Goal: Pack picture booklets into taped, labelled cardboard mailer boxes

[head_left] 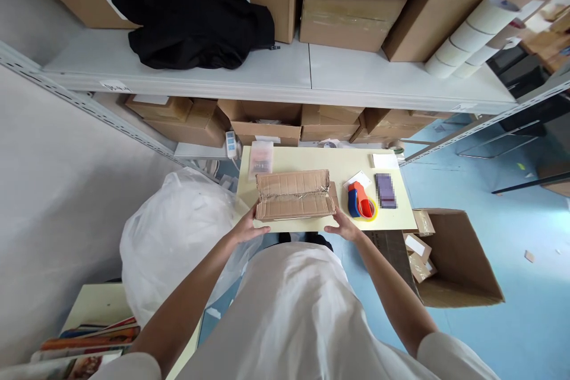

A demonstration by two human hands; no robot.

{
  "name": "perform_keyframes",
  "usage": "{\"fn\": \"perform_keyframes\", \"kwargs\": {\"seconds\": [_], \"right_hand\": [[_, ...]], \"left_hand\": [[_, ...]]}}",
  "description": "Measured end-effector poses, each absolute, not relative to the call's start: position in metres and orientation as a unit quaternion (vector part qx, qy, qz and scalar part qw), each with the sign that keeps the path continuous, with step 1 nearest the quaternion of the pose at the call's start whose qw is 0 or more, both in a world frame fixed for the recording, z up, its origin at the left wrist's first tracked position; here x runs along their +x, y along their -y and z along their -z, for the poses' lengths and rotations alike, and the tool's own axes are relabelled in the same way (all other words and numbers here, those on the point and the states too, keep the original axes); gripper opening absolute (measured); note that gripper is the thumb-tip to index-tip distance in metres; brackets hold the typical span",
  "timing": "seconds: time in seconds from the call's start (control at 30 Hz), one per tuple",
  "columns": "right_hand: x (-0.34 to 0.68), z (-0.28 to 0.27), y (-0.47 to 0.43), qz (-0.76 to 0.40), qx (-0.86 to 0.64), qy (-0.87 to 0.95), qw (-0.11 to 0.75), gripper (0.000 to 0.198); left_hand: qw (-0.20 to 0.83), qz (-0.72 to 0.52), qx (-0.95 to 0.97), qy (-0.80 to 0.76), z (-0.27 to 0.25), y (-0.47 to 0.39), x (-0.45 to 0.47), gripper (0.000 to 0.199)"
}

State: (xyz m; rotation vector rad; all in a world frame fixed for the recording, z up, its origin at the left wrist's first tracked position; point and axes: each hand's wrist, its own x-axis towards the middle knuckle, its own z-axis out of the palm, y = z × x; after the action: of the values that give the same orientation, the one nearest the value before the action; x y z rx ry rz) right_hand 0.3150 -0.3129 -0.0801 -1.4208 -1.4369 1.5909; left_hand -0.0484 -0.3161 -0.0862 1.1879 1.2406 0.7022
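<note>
A small brown cardboard box [294, 206] is at the front of the pale table [307, 159], its two top flaps meeting at a ragged middle seam. My left hand [250, 228] grips its left end and my right hand [342, 225] its right end. Both thumbs point inward along the near side, while most of the other fingers are hidden. To the right of the box sits a red and blue tape dispenser [360, 200] with a clear yellowish roll. Beside it are a white paper [358, 179] and a dark purple, pixelated item [385, 191].
A clear plastic pouch [261, 158] lies at the table's back left. An open carton [463, 261] with small boxes stands right on the floor. White plastic wrap [178, 237] bulges at left. Above, a shelf [285, 80] bears cartons, black clothing [196, 24] and label rolls [472, 35].
</note>
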Motion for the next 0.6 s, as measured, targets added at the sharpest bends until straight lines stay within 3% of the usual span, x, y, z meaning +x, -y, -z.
{"fn": "perform_keyframes", "kwargs": {"seconds": [0.17,0.27,0.4,0.6], "right_hand": [[0.300,0.059,0.292,-0.551,-0.554,0.535,0.322,0.068],[0.305,0.031,0.271,-0.508,-0.569,0.523,0.380,0.056],[0.314,0.004,0.250,-0.423,-0.636,0.509,0.396,0.050],[0.316,0.020,0.251,-0.466,-0.629,0.491,0.382,0.056]], "left_hand": [[0.610,-0.368,0.472,-0.520,0.058,0.295,-0.035,0.079],[0.598,-0.443,0.472,-0.473,0.035,0.274,-0.037,0.070],[0.571,-0.503,0.476,-0.441,0.022,0.248,-0.030,0.059],[0.615,-0.441,0.451,-0.473,0.038,0.237,0.000,0.064]]}}
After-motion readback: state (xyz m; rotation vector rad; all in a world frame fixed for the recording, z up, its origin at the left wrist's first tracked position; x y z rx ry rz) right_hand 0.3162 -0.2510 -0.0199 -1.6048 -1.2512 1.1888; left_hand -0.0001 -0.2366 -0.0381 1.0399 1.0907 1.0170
